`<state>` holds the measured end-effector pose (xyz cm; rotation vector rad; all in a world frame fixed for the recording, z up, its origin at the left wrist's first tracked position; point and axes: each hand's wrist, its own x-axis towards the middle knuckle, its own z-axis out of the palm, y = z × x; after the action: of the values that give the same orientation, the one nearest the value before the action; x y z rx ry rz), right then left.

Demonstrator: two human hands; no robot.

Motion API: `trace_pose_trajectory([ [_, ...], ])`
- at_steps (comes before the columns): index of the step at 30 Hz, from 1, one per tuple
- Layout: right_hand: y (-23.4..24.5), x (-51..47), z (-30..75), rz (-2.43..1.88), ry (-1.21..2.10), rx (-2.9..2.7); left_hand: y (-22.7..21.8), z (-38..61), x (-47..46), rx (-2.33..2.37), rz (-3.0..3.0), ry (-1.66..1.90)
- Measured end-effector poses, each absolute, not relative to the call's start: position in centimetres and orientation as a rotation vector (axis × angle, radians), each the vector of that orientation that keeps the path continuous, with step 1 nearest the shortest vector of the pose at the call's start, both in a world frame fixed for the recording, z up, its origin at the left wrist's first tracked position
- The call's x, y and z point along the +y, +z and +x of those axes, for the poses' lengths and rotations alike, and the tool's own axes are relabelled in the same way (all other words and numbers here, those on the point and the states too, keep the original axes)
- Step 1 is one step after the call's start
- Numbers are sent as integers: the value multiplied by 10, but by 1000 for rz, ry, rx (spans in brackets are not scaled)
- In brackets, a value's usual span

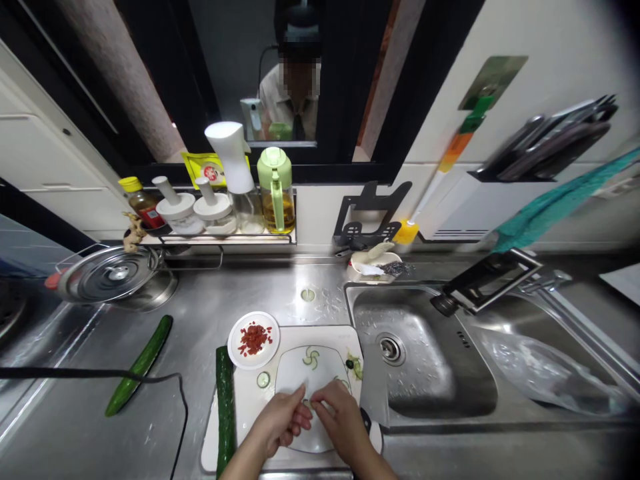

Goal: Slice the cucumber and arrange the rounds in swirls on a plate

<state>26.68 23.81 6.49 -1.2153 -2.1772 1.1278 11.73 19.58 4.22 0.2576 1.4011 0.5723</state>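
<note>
Both hands are over a white squarish plate (290, 373) on a white cutting board (250, 427). My right hand (341, 415) pinches a small cucumber slice (307, 404) at its fingertips, low over the plate. My left hand (284, 421) is beside it, fingers curled and thumb near the same slice; whatever lies inside its fingers is hidden. Curved cucumber slices (311, 358) form a pinwheel at the plate's far side, and more slices (343, 381) lie at its right, partly behind my right hand. One round cucumber slice (263, 379) rests on the board.
Left on the board lie a long cucumber (225, 407) and a small dish (235, 357) of red berries. A cleaver (375, 383) lies at the right, beside the sink (430, 400). Another cucumber (143, 360) and a black cable (184, 407) are left. Cucumber scraps (356, 367) sit near the blade.
</note>
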Motion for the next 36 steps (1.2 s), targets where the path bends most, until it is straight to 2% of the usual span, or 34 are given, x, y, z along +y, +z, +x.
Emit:
trace_pose_trajectory([
  [7,61,235,274,-1129,1091,-2218,36,117,199,1294,168,635],
  [13,48,230,277,-1432,1301,-1997,33,116,201,1329,276,724],
  [19,19,220,279,-1694,1489,-1731,23,120,200,1515,666,756],
  [27,27,205,278,-1789,1301,-2055,30,128,192,1746,1140,481],
  [36,20,185,276,-1735,843,-2403,38,135,185,1837,1371,279],
])
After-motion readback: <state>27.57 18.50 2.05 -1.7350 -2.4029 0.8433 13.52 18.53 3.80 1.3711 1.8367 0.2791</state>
